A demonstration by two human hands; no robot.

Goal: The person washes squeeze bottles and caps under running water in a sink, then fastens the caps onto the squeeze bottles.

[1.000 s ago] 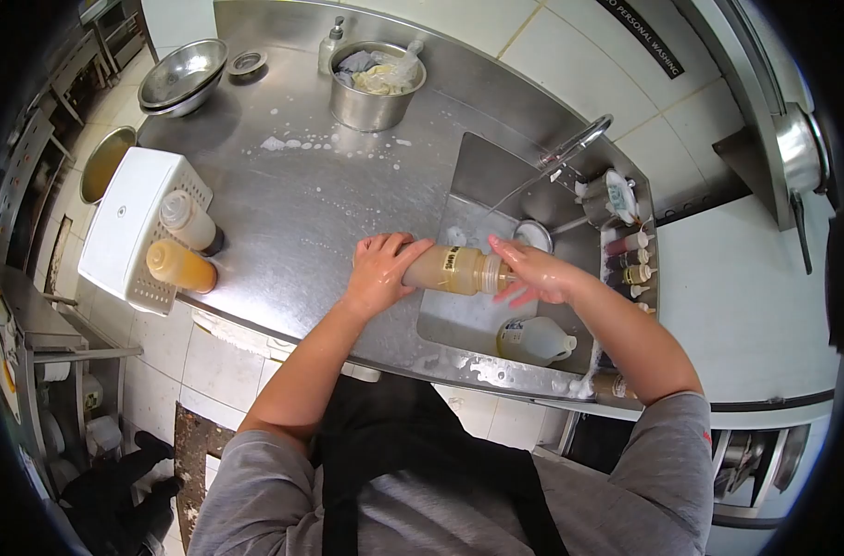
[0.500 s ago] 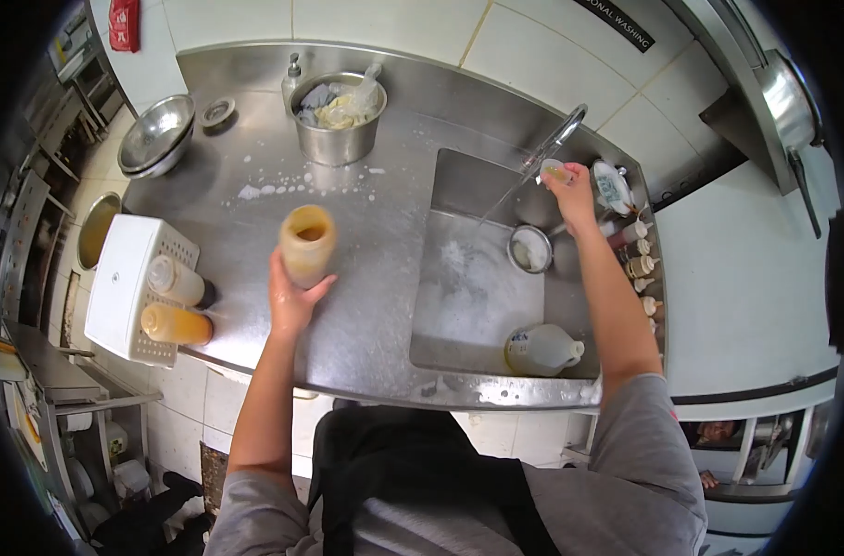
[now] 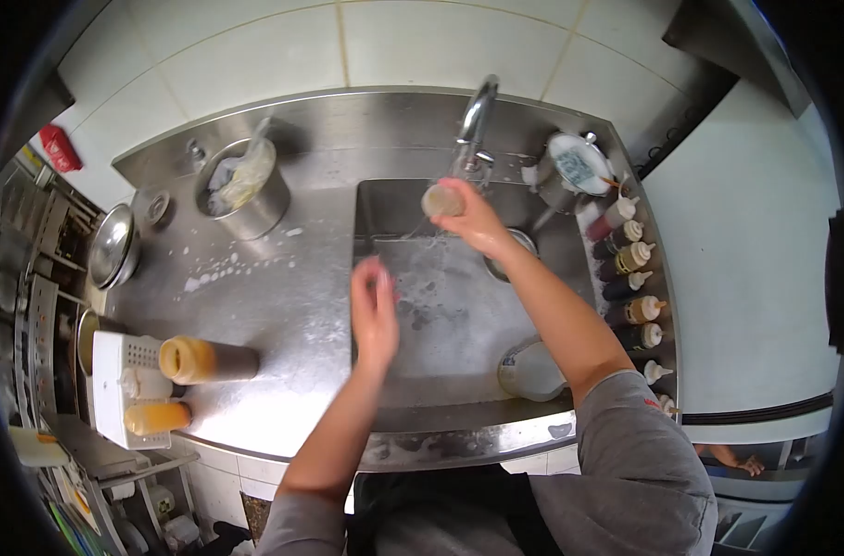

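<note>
My right hand [image 3: 473, 218] grips a round translucent cap [image 3: 442, 201] just below the faucet [image 3: 475, 120], where water runs. Slightly blurred, my left hand [image 3: 374, 310] hovers over the sink's left edge, its fingers loosely extended with nothing visible in them. An uncapped squeeze bottle [image 3: 192, 360] with brownish-yellow residue stands on the counter at the left, apart from both hands. Below my right forearm, a metal bowl [image 3: 507, 259] sits in the sink [image 3: 440, 371], partly hidden. A translucent jug [image 3: 530, 369] lies at the sink's front right.
A steel pot [image 3: 255, 208] holding cloths or bags stands at the back left. Metal bowls [image 3: 114, 246] and a white basket [image 3: 112, 389] with bottles [image 3: 158, 418] line the left side. Several sauce bottles [image 3: 635, 259] stand along the right edge. Another person's hand [image 3: 748, 463] shows at lower right.
My left hand has let go of the uncapped bottle, now standing by the basket, and has moved right to the sink. The cap in my right hand is now beneath the faucet. The view has shifted.
</note>
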